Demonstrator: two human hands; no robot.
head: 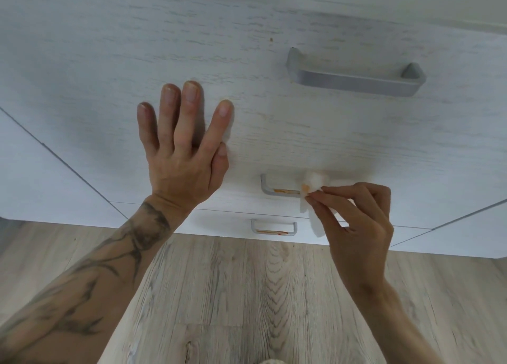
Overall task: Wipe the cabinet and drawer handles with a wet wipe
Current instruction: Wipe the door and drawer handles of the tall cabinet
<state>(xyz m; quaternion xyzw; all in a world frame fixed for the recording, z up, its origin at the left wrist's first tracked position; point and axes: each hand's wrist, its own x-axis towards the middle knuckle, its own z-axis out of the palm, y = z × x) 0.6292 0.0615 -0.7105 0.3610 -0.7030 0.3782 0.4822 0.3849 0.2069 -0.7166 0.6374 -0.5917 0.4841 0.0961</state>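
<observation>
The wet wipe (312, 181) is bunched over the right end of the middle drawer handle (275, 192), a small grey bar. I pinch the wipe between the thumb and fingertips of my right hand (359, 223), and a loose tail of it hangs down past my fingers. The cloth has an orange stain (305, 188) where it meets the bar. An orange smear (284, 191) runs along the bare part of the bar to the left of the wipe.

The bottom drawer handle (273, 227) sits just below, nearer the floor, and it carries an orange-red streak along its bar. The top drawer handle (354, 79) is a wide grey bar, above and to the right, well apart from the wipe.

My left hand (181, 157) lies flat on the top drawer front (274, 122), to the left of the handles. Its fingers are straight and spread, and it grips nothing. My left forearm (96, 267) is tattooed and reaches in from the near left.

The drawer fronts are pale, whitewashed wood grain. A plain cabinet panel stands to the left (41, 171) of the drawer stack and another to the right (472, 226). The grey-brown plank floor (247, 295) fills the near part of the view.
</observation>
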